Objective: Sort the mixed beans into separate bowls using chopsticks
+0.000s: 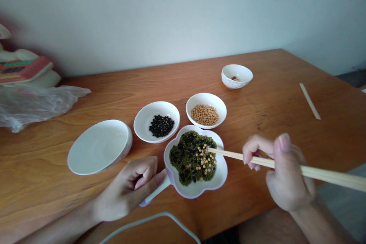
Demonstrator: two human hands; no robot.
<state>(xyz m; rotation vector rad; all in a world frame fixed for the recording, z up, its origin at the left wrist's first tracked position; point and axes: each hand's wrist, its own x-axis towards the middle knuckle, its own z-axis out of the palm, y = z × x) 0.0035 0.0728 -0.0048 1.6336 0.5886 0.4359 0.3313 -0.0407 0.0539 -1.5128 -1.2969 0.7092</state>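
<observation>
A flower-shaped white dish (220, 177) with a pink handle holds mixed green, black and yellow beans (193, 157). My left hand (127, 188) is closed round that handle at the dish's left. My right hand (281, 171) grips a pair of wooden chopsticks (314, 171), whose tips rest among the yellow beans in the dish. Behind it stand a white bowl of black beans (157, 121) and a white bowl of yellow soybeans (206, 109).
An empty white bowl (98, 146) sits at the left, a small white bowl (237, 75) with a few red beans farther back. A single loose stick (309, 100) lies at the right. A crumpled plastic bag (31, 103) and packets lie at the far left on the wooden table (274, 84). A white cable (148, 223) crosses the near edge.
</observation>
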